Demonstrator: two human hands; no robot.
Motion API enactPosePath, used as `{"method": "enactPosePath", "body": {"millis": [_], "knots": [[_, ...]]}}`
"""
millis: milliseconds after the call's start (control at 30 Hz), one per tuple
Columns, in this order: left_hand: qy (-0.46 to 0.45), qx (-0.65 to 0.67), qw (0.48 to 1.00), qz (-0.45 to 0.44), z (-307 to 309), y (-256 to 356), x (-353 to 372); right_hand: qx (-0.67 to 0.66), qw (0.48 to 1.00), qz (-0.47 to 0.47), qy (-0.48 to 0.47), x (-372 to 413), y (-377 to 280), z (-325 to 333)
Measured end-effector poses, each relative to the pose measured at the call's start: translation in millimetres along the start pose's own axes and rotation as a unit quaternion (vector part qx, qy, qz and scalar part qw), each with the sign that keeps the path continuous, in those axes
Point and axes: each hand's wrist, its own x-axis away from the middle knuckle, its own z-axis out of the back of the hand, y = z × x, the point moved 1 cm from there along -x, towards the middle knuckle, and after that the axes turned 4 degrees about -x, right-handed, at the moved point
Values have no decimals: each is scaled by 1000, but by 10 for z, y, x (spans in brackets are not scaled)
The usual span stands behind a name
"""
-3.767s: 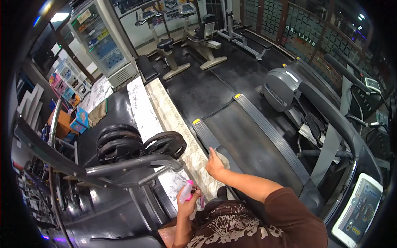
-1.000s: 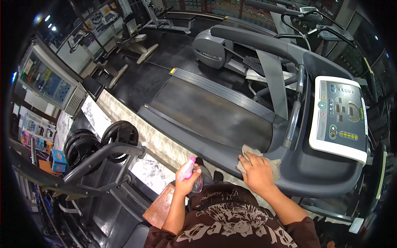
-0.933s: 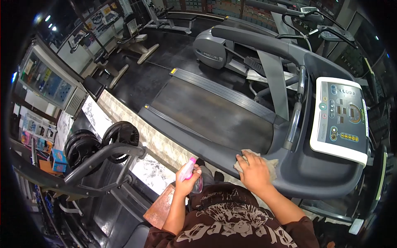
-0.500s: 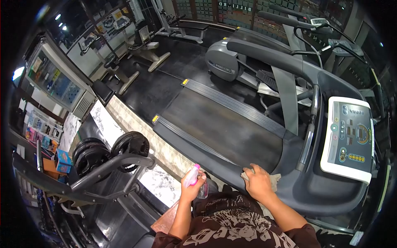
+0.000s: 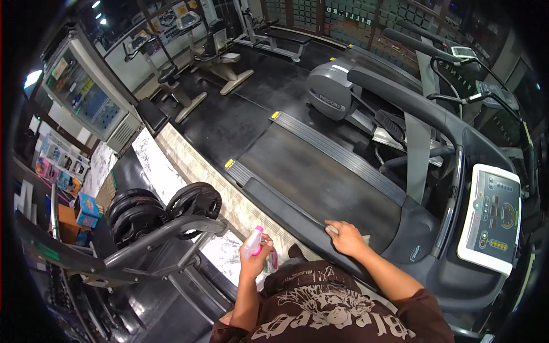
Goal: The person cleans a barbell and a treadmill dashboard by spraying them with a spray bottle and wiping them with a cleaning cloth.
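Note:
My left hand [image 5: 255, 266] is closed around a spray bottle [image 5: 253, 242] with a pink top and a clear body, held upright in front of my shirt. My right hand [image 5: 348, 240] lies on the near side rail of the treadmill [image 5: 286, 204], pressing a beige cloth [image 5: 366, 239] against it. Most of the cloth is hidden under the palm and fingers. Beyond that hand stretches the treadmill's dark belt [image 5: 323, 171].
The treadmill's console [image 5: 493, 217] and upright stand at the right. An elliptical machine [image 5: 329, 94] is behind the treadmill. On the left are a rack with black weight plates [image 5: 195, 207] and a glass-door fridge [image 5: 86, 94]. Exercise bikes [image 5: 220, 71] stand farther back.
My right hand with the cloth has slid along the side rail toward the treadmill's rear end. The view has shifted, so the surroundings sit farther right. My left hand still holds the spray bottle.

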Motion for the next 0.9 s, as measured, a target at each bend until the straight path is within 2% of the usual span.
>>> {"method": "enactPosePath", "body": {"millis": [200,400,533,600,633,733,867,900], "knots": [[47,8,999,-20,467,36,-42,-73,996,-2,-46,-812,-493,-343],[102,-3,994,-24,779,84,134,-174,984,2,-40,-1884,-640,-1057],[139,10,990,-28,908,22,295,-188,982,26,-14,-2242,-1273,-1047],[153,-4,988,-23,960,51,390,-270,963,-4,-24,-2474,-1428,-1159],[172,13,984,-32,958,78,426,-311,950,-20,-30,-2564,-1477,-1232],[209,8,978,-12,1011,22,574,-286,954,-45,-77,-2661,-1414,-1263],[235,32,971,38,1041,-140,692,-280,952,12,-125,-2514,-1261,-1242],[230,21,972,42,1038,-175,690,-286,951,51,-105,-2481,-1241,-1259]]}}
